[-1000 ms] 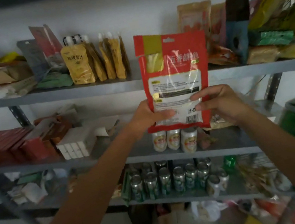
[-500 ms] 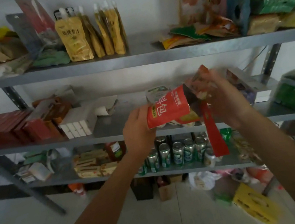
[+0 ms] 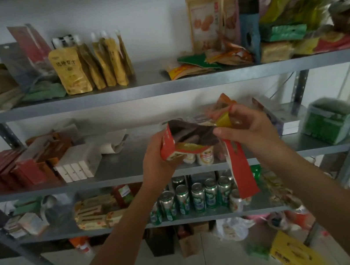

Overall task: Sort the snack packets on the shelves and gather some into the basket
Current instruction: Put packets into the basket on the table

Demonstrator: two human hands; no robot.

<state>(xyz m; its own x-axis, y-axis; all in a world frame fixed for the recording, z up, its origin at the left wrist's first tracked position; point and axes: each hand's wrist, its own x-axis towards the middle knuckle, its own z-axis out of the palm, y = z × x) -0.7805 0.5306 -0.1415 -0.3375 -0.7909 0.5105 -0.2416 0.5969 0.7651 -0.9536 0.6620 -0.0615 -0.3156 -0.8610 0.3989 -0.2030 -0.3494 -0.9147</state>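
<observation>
I hold a red snack packet [image 3: 171,143] in front of the middle shelf [image 3: 130,174], its torn top spread wide and its dark inside showing. My left hand [image 3: 155,161] grips its left side. My right hand [image 3: 245,127] pinches the packet's right edge, and a torn red strip [image 3: 242,172] dangles below it. More snack packets [image 3: 208,20] stand and lie on the right of the top shelf [image 3: 161,87]. Yellow spout pouches [image 3: 91,65] stand in a row at its centre. No basket is in view.
Red and white boxes [image 3: 36,167] lie on the middle shelf's left, a green box [image 3: 329,120] on its right. Small jars [image 3: 204,156] stand behind my hands. Cans [image 3: 198,196] fill the lower shelf. Bags and a yellow carton [image 3: 291,254] sit on the floor.
I lowered the red packet from upright at top-shelf height to the middle shelf, tipped it over, and pulled its top open; a red strip now hangs from it.
</observation>
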